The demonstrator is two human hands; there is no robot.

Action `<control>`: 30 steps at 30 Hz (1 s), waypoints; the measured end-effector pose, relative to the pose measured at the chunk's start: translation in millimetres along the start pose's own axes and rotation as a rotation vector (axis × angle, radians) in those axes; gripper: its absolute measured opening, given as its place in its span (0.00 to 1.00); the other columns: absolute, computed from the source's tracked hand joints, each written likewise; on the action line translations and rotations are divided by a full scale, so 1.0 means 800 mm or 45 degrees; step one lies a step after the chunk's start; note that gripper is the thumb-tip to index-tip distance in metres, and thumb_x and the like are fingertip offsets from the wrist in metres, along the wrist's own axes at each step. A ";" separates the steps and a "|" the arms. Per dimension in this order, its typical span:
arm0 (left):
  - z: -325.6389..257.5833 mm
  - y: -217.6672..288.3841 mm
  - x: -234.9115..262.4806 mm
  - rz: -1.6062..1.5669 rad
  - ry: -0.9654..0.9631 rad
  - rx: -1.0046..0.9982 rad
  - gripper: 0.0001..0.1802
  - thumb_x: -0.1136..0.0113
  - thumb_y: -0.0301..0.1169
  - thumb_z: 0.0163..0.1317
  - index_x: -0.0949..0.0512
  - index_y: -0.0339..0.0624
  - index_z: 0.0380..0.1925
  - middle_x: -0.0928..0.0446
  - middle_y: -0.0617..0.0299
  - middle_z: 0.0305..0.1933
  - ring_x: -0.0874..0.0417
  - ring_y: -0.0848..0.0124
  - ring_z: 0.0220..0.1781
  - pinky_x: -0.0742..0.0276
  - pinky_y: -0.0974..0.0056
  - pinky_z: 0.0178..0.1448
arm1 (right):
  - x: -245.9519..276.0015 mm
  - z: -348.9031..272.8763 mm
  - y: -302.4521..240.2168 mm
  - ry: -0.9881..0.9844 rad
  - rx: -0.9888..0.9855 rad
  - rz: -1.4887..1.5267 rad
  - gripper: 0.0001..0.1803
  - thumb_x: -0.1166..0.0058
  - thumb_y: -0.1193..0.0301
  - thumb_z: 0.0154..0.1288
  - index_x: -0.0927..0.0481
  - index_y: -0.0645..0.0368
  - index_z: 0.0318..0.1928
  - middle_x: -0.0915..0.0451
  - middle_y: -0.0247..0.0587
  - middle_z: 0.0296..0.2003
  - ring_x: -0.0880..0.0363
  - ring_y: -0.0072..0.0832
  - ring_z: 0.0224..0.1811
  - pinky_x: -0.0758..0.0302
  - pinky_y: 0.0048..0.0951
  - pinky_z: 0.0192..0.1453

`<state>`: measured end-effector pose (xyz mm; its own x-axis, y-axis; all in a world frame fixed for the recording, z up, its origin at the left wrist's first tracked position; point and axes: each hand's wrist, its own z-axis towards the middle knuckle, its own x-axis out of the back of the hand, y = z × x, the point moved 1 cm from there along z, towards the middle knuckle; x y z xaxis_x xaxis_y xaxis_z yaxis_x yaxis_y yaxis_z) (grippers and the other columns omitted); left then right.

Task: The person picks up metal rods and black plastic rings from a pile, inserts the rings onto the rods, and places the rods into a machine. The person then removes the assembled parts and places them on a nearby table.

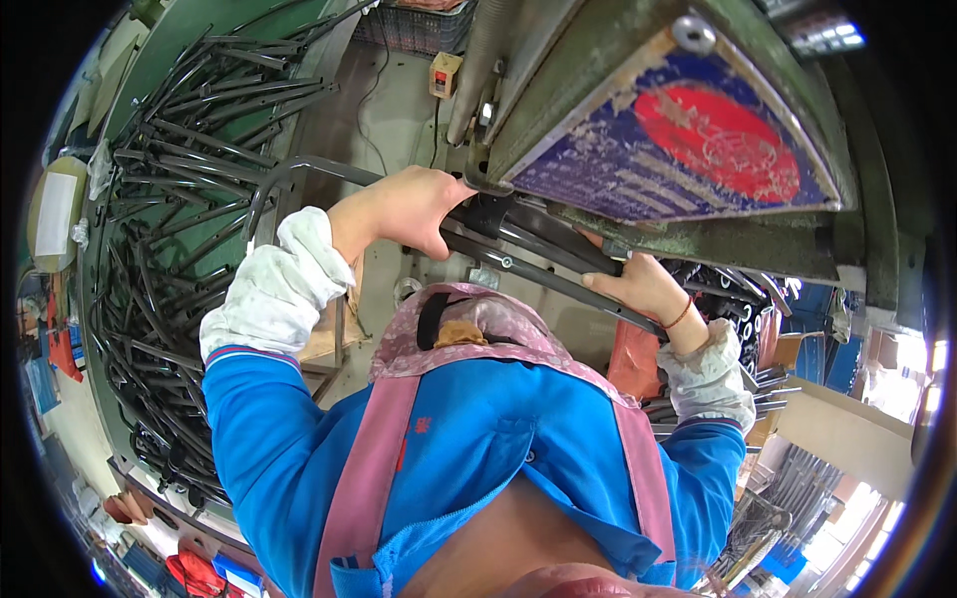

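A dark metal tube frame [543, 277] with a bent end lies across in front of me, under the head of a green machine [563, 85]. My left hand [409, 209] is closed around its left part, thumb toward me and fingers beside the machine's lower tip. Farther right, my right hand [646, 289] grips the frame, its thumb on top and its other fingers mostly hidden behind the metal. One tube runs between the hands nearer to me; a second passes close under the machine. Where the frame meets the machine is partly hidden.
Many dark bent tubes [214, 164] are heaped on a green table [164, 75] at my left. More tube ends [743, 304] are stacked at right. A small yellowish box [445, 76] with a cable and a dark crate [424, 30] stand beyond the frame.
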<state>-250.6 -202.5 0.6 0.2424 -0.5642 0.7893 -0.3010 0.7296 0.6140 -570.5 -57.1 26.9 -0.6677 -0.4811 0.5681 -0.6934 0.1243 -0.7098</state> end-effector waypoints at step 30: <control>0.000 0.016 0.014 0.315 -0.134 -0.099 0.48 0.32 0.31 0.38 0.35 0.22 0.64 0.21 0.41 0.46 0.17 0.48 0.45 0.19 0.53 0.49 | -0.018 -0.001 -0.001 0.059 -0.038 -0.148 0.41 0.36 0.63 0.58 0.33 0.63 0.71 0.21 0.52 0.59 0.21 0.38 0.59 0.30 0.35 0.68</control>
<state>-251.6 -199.3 17.8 0.0720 -0.3996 0.9139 -0.2667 0.8752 0.4037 -560.8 -49.5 19.9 -0.5935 -0.4534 0.6650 -0.7743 0.0962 -0.6254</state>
